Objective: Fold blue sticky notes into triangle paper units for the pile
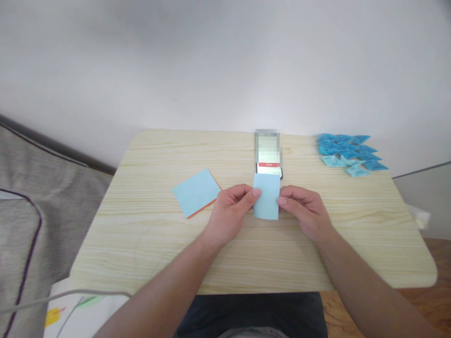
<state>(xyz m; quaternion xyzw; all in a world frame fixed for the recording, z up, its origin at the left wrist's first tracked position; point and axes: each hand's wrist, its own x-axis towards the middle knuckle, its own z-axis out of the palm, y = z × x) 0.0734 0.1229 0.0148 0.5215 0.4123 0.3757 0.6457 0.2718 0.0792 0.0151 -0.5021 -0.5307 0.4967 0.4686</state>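
A light blue piece of paper, taller than it is wide, is held upright between my two hands above the table. My left hand pinches its left edge, thumb on the near face. On the opposite edge, the thumb and fingers of my right hand close on the paper. Just left of my left hand lies a stack of paper sheets, light blue on top with an orange edge below. Behind the held paper is a phone with its screen lit; the paper covers its lower end.
Several folded blue paper pieces sit in a cluster at the table's back right. The wood-grain table meets a white wall at the back. A grey fabric-covered thing stands at the left, with a cable in front.
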